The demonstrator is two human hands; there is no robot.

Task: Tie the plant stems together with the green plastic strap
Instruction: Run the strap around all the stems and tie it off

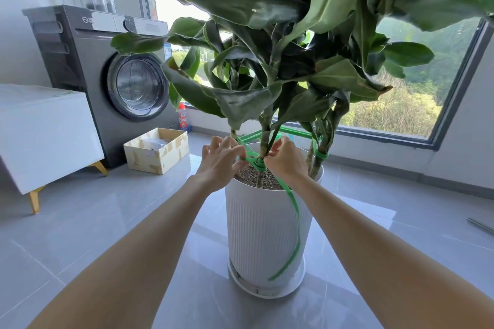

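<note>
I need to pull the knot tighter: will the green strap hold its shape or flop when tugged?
Likely limp: the green strap's free tail droops down the white pot. Probably springy too, since it arcs rather than hanging straight. It looks glossy, so it may slip.

Both arms extend forward, forearms bare. Left hand (223,161) and right hand (284,159) sit close together, palms facing inward, fingertips pinched, wrists slightly raised.
</note>
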